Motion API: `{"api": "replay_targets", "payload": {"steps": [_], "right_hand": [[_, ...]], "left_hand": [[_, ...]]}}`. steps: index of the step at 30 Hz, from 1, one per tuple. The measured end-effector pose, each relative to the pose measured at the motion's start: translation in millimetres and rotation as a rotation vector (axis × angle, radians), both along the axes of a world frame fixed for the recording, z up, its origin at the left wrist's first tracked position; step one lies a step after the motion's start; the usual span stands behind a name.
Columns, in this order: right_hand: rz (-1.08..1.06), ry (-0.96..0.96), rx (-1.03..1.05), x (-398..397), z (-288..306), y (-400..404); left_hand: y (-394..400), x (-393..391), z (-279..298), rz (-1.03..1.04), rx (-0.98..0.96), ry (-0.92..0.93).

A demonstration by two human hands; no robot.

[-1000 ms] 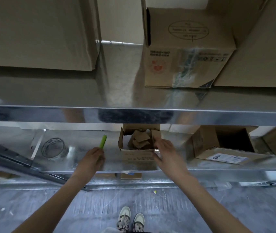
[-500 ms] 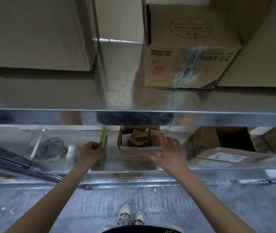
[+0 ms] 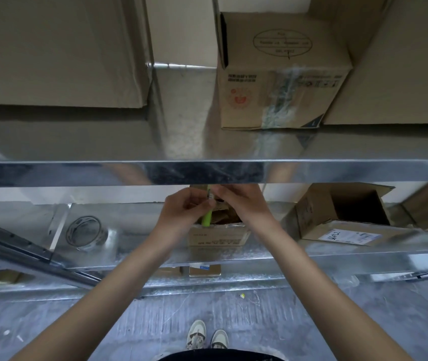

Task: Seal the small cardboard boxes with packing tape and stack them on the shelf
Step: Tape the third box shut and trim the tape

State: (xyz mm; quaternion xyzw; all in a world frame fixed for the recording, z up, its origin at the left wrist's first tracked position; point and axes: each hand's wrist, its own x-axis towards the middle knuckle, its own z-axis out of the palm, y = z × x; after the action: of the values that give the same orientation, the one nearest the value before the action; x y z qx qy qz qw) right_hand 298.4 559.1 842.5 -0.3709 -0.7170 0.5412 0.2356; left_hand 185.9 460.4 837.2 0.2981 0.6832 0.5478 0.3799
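So both hands are bunched together right over the small open cardboard box [image 3: 218, 237] sitting on the lower metal shelf [image 3: 312, 252], just under the lip of the upper shelf [image 3: 207, 171]. The left hand [image 3: 181, 214] has its fingers curled around a green utility knife [image 3: 207, 220], and the right hand [image 3: 244, 207] is pinching at the top end of it, looks like it's fiddling with the blade or slider, though the shelf edge cuts that bit off so I can't say for sure. My guess is we're at the prep stage: the box is open with crumpled brown stuff inside, no tape on top yet. Next move probably needs the flaps folded down and the tape roll [image 3: 85, 233] grabbed; it's lying on the same shelf well off to the left, so one hand has to let go of the knife first. Shelving is shiny galvanized steel, very reflective. Another open box [image 3: 343, 217] with a white label sits to the right, and bigger cartons, including a printed carton [image 3: 280, 74], are up top. Grey scuffed concrete floor [image 3: 77, 324] below, sneakers [image 3: 207, 337] poking in at the bottom.
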Motion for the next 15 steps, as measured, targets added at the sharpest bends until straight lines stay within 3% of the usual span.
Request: {"api": "replay_targets", "payload": {"steps": [6, 10, 12, 15], "right_hand": [[-0.108, 0.072, -0.174, 13, 13, 4], [-0.308, 0.097, -0.285, 49, 5, 44], [-0.348, 0.015, -0.243, 67, -16, 65], [-0.308, -0.247, -0.132, 78, -66, 80]], "left_hand": [[5, 6, -1, -0.080, 0.004, 0.045], [-3, -14, -22, 0.057, -0.024, 0.345], [-14, -23, -36, 0.091, -0.033, 0.399], [-30, -28, -62, -0.062, -0.148, 0.441]]}}
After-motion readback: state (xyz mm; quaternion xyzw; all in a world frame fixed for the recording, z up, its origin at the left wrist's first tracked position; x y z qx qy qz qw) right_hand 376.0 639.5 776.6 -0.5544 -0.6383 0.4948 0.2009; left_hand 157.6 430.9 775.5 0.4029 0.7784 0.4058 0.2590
